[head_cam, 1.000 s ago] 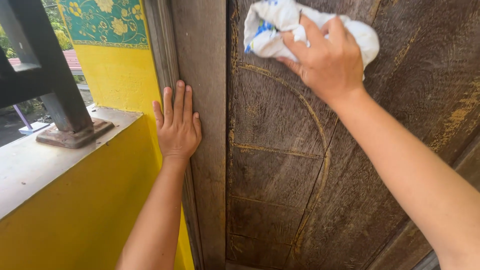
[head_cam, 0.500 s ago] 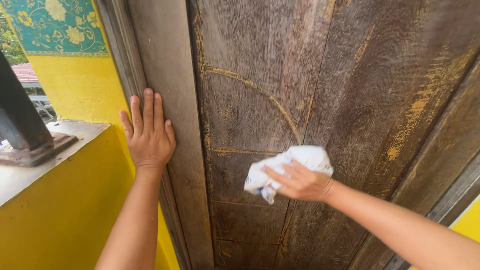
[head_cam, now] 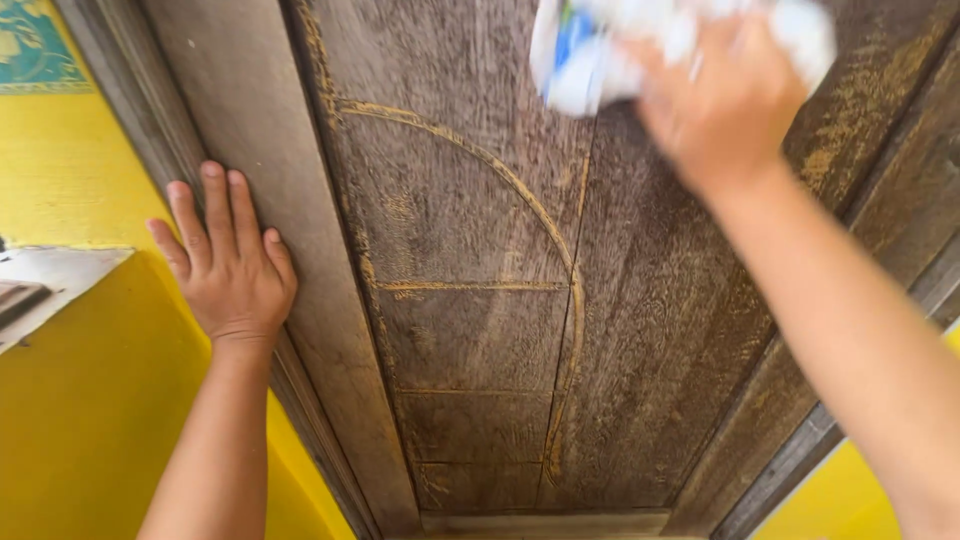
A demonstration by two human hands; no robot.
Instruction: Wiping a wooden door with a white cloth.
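Observation:
A dark, worn wooden door (head_cam: 470, 340) with carved arc and panel lines fills the middle of the view. My right hand (head_cam: 725, 105), blurred by motion, presses a crumpled white cloth with blue marks (head_cam: 590, 50) against the upper part of the door. My left hand (head_cam: 225, 260) lies flat, fingers together, on the grey wooden door frame (head_cam: 230, 110) at the left, holding nothing.
A yellow wall (head_cam: 60, 400) stands left of the frame, with a grey ledge (head_cam: 50, 280) at the far left and a strip of green patterned tile (head_cam: 30, 50) above. More yellow wall (head_cam: 860, 490) shows at the lower right past the door's edge.
My right hand has swept the cloth from the middle of the door up to its top. The view has shifted right; my left hand stays flat on the frame.

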